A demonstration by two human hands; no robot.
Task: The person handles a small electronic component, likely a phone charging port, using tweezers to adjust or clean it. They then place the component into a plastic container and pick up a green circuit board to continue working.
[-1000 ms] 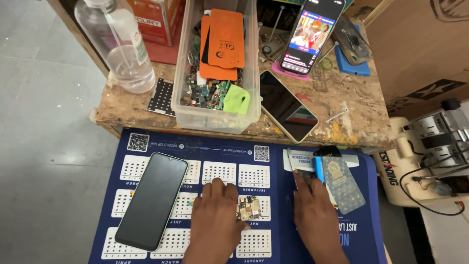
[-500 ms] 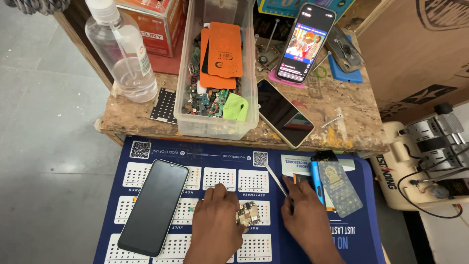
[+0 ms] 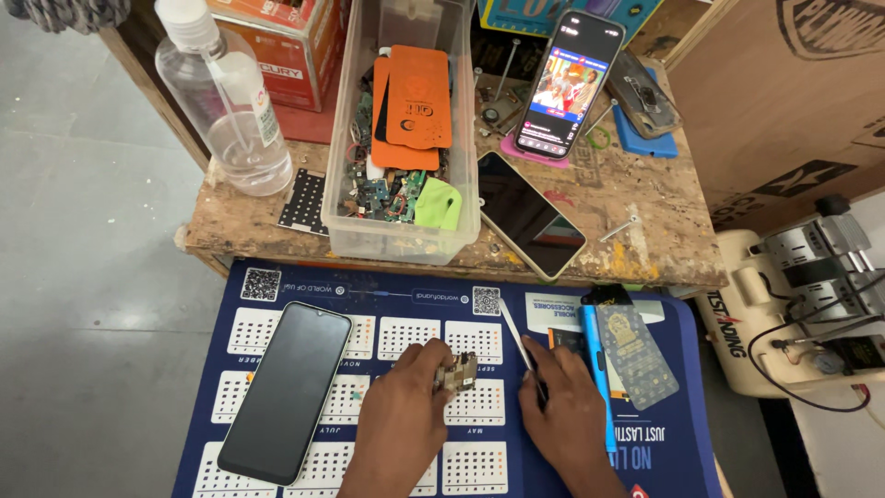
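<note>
On the blue work mat, the left hand pinched a small circuit board between curled fingers, lifted just above the mat. The right hand closed around what looked like thin tweezers, beside a blue pen-like tool. A dark phone lay left.

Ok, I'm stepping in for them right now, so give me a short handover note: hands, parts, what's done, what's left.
Left hand: holds a small circuit board tilted up off the blue mat.
Right hand: grips thin tweezers, tips pointing up the mat, apart from the board.
Nearby: dark phone face up at left; blue tool and patterned card at right.
Done: board is out and in hand.
Left: the tweezers have not touched the board.
</note>
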